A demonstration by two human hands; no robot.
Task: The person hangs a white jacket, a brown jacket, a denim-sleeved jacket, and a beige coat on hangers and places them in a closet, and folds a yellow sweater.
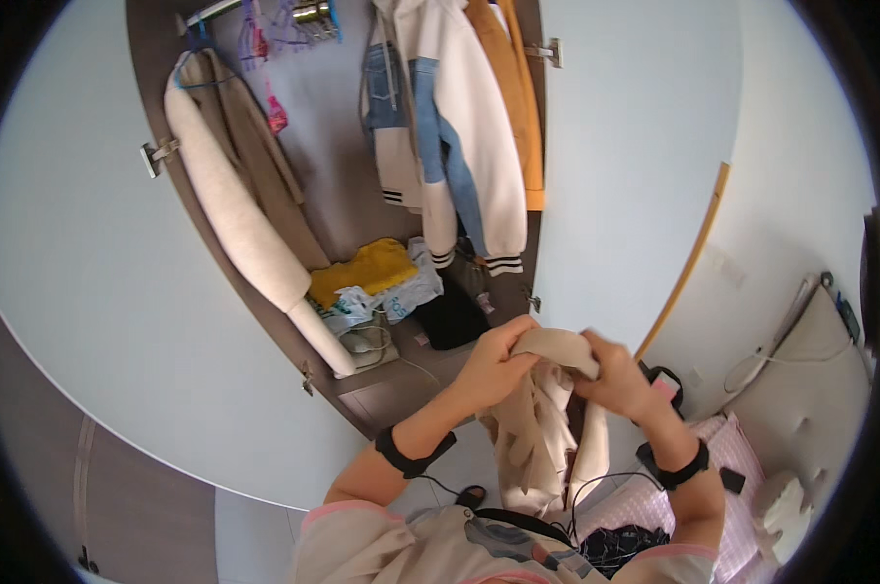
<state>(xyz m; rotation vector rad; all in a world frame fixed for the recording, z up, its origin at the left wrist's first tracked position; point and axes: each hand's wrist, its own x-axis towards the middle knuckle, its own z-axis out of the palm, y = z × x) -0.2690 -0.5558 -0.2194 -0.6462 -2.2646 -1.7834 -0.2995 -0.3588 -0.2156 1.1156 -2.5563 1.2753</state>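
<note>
A beige garment hangs down in front of me, gripped at its collar or waistband edge. My left hand is closed on the left end of that folded edge, and my right hand is closed on the right end. The band between them is curved and raised toward the wardrobe. The garment's lower part falls in loose folds toward the floor. Whether it is a coat or trousers, I cannot tell.
Both wardrobe doors stand wide apart. A cream coat, a cream and blue jacket and an orange garment hang inside. A yellow cloth and a black cloth lie below. A bed with pink bedding is at right.
</note>
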